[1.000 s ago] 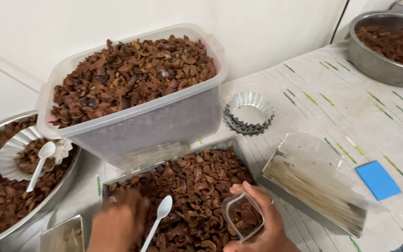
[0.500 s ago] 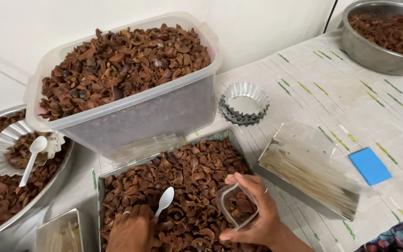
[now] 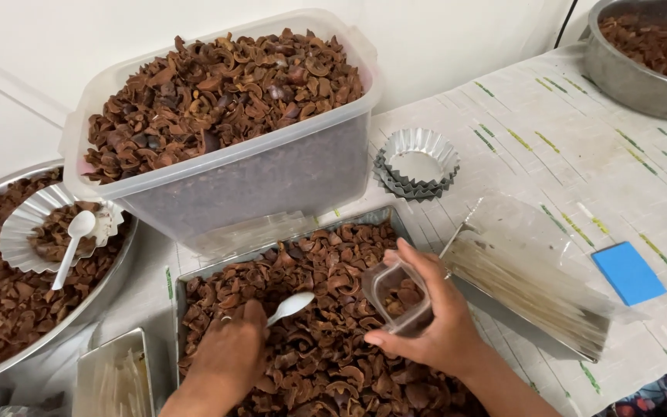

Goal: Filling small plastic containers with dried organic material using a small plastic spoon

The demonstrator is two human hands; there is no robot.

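Note:
My left hand (image 3: 229, 357) grips a white plastic spoon (image 3: 291, 306), its bowl pointing right over a metal tray (image 3: 287, 245) heaped with brown dried shell pieces (image 3: 326, 347). My right hand (image 3: 434, 324) holds a small clear plastic cup (image 3: 397, 295) tilted over the same tray, with a few brown pieces inside it. The spoon's bowl is a short way left of the cup's mouth, not touching it.
Behind the tray stands a big clear tub (image 3: 248, 170) piled with shells. A metal basin (image 3: 9, 309) at left holds shells, a fluted foil cup (image 3: 21, 224) and another spoon (image 3: 71, 243). Stacked foil cups (image 3: 417, 162), a bag of sticks (image 3: 534, 286), a blue sponge (image 3: 627, 272), a far bowl (image 3: 642, 77).
Both hands have risen into fuller view over the tray. The cup in my right hand has tilted toward the spoon, and the spoon has lifted nearer to the cup.

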